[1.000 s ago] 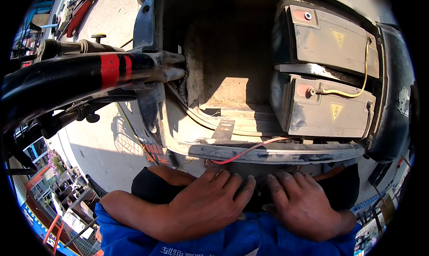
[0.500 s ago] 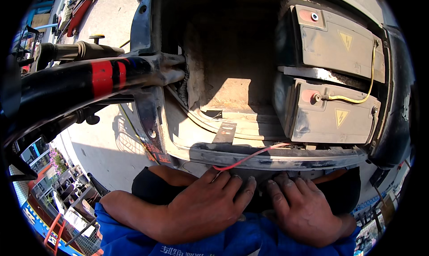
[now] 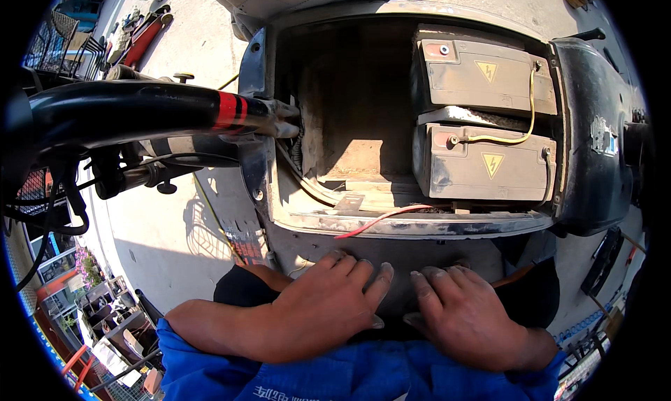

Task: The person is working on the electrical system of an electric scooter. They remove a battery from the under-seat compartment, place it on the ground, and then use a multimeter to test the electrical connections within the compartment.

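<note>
Left hand [image 3: 327, 296] and right hand [image 3: 470, 316], half-open with nothing visible in them, sit nearside of the compartment [image 3: 412, 226]. As my view draws back, the red wire [image 3: 383, 216] now ends clear of them, leaving both batteries [image 3: 517, 174], inside at right, untouched.

Upper battery [image 3: 517, 86]: yellow triangular label [image 3: 487, 70] on top, dark lightning bolt inside. Lower battery [image 3: 454, 174]: second yellow triangle [image 3: 493, 165], same bolt sign. Blue garment [image 3: 335, 373]: white characters [image 3: 279, 394], cut by lower picture edge. Shaded ground [image 3: 161, 271], left of centre: orange-red lettering [image 3: 248, 253], patchy. Black rear housing [image 3: 594, 184]: worn pale sticker [image 3: 602, 137]; print too small to read.
</note>
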Demonstrator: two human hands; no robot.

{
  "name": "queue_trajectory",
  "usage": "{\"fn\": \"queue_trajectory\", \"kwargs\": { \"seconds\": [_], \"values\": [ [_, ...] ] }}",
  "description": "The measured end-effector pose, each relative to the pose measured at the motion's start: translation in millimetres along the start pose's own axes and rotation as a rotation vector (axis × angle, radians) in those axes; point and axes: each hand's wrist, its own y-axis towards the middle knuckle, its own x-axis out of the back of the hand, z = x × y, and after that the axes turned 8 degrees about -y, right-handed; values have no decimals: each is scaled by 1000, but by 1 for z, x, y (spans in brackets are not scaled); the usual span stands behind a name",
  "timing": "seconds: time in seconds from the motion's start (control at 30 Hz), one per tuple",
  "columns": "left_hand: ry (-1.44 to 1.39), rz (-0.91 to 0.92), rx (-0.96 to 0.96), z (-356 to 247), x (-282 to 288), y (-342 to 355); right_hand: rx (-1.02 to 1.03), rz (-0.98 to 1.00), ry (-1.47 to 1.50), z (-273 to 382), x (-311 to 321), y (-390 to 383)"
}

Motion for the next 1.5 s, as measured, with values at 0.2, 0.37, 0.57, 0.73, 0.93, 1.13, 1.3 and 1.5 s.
{"fn": "queue_trajectory", "kwargs": {
  "seconds": [0.2,0.37,0.57,0.73,0.93,1.13,1.3,1.5],
  "values": [
    [24,-128,7,-12,-14,-15,101,-367,148,14,-1,-14],
    [-2,-219,85,-21,-19,-25,74,-616,230,22,-4,-11],
    [35,-348,170,-25,-26,-36,53,-828,253,35,4,4],
    [14,-385,223,-27,-28,-47,-45,-889,339,27,8,32],
    [13,-568,235,-3,-37,-68,-27,-915,292,16,1,71],
    [-5,-681,228,11,-43,-92,-108,-829,233,14,-1,101],
    [14,-829,217,23,-46,-102,-201,-769,271,18,-11,119],
    [21,-1016,198,22,-41,-110,-201,-821,256,21,-22,120]
  ]
}}
